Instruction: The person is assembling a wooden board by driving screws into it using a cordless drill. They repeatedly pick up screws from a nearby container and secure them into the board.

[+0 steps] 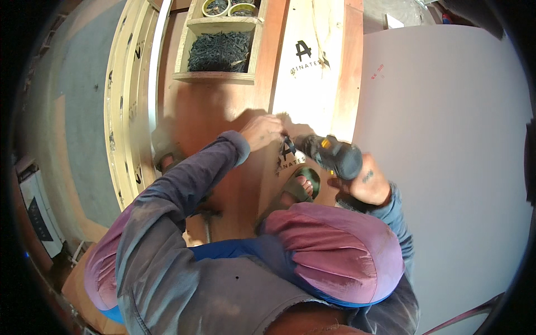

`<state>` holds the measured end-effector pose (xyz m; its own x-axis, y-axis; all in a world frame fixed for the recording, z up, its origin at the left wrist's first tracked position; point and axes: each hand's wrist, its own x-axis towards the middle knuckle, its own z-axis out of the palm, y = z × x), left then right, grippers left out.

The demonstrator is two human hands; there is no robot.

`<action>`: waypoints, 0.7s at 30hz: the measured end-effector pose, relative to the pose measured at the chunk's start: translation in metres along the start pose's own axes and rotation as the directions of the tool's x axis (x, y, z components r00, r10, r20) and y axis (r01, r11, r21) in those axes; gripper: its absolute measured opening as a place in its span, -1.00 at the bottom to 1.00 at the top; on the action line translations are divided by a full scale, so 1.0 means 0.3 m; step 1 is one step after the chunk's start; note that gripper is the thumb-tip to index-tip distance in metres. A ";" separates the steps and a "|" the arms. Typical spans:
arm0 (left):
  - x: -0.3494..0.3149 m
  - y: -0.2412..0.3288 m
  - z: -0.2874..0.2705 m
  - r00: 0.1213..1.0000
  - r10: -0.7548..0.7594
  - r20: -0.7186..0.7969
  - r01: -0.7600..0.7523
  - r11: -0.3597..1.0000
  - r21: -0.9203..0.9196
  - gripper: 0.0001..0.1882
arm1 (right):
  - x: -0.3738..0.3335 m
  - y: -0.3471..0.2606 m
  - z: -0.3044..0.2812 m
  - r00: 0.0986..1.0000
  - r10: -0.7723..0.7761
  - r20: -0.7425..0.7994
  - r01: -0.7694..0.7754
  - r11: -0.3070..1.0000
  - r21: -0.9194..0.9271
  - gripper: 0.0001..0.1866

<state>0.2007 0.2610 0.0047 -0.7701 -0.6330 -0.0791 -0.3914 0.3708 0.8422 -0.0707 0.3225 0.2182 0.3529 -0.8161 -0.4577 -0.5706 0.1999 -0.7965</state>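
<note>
My right hand (368,181) grips a black cordless drill (335,156) with yellow marks. Its nose points left toward my left hand (262,132), whose fingers are pinched together just short of it. Whatever those fingers hold is too small to make out. Both hands are over a pale wooden board (310,95) with black printing, which lies on reddish-brown wood. Beyond my left hand stands a wooden box (215,77) with compartments. A heap of black screws (219,51) fills its near compartment.
Round yellow-rimmed tubs (243,9) sit in the box's far compartment. Long pale timber lengths (125,111) run along the left. A large grey-white panel (446,167) covers the right side. My sandalled foot (306,184) rests below the drill. A white box-like thing (42,212) stands far left.
</note>
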 end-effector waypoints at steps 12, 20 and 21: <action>0.142 -0.086 -0.179 0.989 -0.070 -0.128 0.065 0.997 -0.048 -0.78 | 0.295 -0.180 -0.146 1.000 -0.012 0.015 0.016 0.961 -0.277 -0.63; 0.157 -0.100 -0.180 0.971 -0.217 -0.102 0.195 0.961 -0.194 -0.69 | 0.349 -0.178 -0.088 0.995 -0.090 0.048 0.101 0.929 -0.356 -0.67; 0.159 -0.069 -0.203 0.968 -0.233 -0.096 0.214 0.961 -0.174 -0.67 | 0.361 -0.164 -0.086 0.991 -0.126 0.036 0.130 0.915 -0.382 -0.64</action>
<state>0.2028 0.1818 0.0161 -0.6056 -0.7643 -0.2213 -0.4536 0.1031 0.8852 -0.0235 0.2104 0.2181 0.4483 -0.8148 -0.3676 -0.7593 -0.1302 -0.6376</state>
